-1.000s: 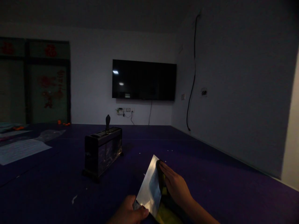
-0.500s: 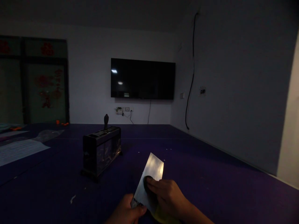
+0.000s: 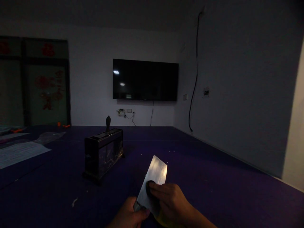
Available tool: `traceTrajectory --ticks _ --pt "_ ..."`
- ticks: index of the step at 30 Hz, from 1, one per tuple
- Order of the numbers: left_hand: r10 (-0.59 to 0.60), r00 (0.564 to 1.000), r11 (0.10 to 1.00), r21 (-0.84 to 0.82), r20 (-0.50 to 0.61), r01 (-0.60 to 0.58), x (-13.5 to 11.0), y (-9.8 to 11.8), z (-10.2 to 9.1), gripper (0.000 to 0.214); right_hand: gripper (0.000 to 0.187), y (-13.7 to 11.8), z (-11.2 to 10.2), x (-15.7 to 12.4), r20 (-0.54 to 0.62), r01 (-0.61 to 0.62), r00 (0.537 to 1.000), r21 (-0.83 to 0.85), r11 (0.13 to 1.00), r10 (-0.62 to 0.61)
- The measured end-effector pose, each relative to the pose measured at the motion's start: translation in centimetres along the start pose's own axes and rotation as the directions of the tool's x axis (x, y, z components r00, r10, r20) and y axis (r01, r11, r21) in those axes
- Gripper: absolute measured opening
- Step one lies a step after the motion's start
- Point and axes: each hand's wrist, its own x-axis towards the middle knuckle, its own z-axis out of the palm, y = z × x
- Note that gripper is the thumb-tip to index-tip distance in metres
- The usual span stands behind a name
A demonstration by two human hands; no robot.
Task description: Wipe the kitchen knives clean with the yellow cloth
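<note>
A cleaver [image 3: 155, 169] with a broad, shiny blade points up and away from me at the bottom centre. My left hand [image 3: 130, 213] is closed around its handle, thumb near the base of the blade. Pressed flat against the blade is a dark cloth with a yellow-green part [image 3: 163, 219]; my right hand [image 3: 173, 198] grips it with the fingertips on the blade face. Most of the cloth is hidden under that hand. Ahead to the left stands a black knife block [image 3: 103, 155] with one dark handle [image 3: 108, 123] sticking up from its top.
The purple tabletop [image 3: 204, 183] stretches to the walls, with small white scraps [image 3: 74, 202] on it. Papers [image 3: 22, 153] and clear plastic wrap [image 3: 49, 136] lie at the left, orange items [image 3: 16, 130] behind them. A television [image 3: 145, 80] hangs on the far wall. The room is dim.
Almost nothing differs. The cleaver and both hands have shifted very slightly to the right, with the cloth still on the blade.
</note>
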Motion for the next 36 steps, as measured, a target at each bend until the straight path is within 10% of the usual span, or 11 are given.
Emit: traceTrajectory --ticks 16,31,36 --pt "-0.039 0.998 0.998 0.046 0.058 0.036 0.5 -0.6 -0.3 0.061 0.048 3.6 0.6 -1.0 -0.214 -0.44 0.883 -0.076 0.895 0.417" --pt "-0.009 0.996 0.999 0.051 0.094 0.004 -0.3 0.2 -0.5 0.053 0.045 1.1 0.5 -0.2 -0.114 -0.183 0.977 -0.021 0.983 0.18" --pt "0.055 0.992 0.998 0.025 0.114 -0.058 0.6 -0.6 -0.6 0.05 0.047 1.3 -0.1 0.1 -0.086 -0.275 0.959 -0.054 0.96 0.27"
